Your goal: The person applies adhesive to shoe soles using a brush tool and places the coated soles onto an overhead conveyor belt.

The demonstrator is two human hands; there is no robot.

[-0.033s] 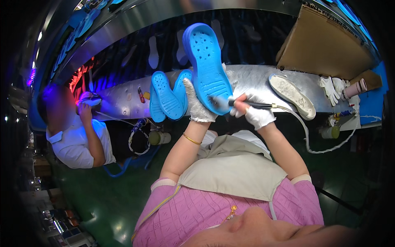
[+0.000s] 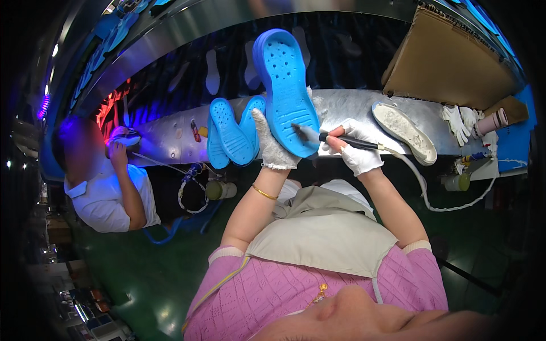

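Observation:
My left hand (image 2: 274, 142), in a white knit glove, grips a blue shoe sole (image 2: 282, 91) by its near left edge. The sole is tilted up with its hollowed, hole-dotted inner face toward me. My right hand (image 2: 358, 149), in a white glove with bare fingertips, pinches the black handle of a brush (image 2: 352, 142). The brush's dark-tipped bristles rest against the sole's near end, over its ridged part. A pale hose (image 2: 424, 190) runs from the back of the handle. Left of my left hand, several smaller-looking blue soles (image 2: 230, 133) lie on the metal bench (image 2: 170, 133).
On the bench to the right lies a white-coated sole-shaped tray (image 2: 404, 132). Beyond it are white gloves (image 2: 455, 124), a pink roll (image 2: 492, 121) and a cardboard box (image 2: 455, 62). A dark conveyor (image 2: 193, 68) carries sole-shaped pieces behind the bench. A co-worker (image 2: 111, 193) sits at the left.
The brush tip has shifted slightly up along the sole, and my right hand has moved a little to the right. The sole has risen slightly; my left hand keeps its hold.

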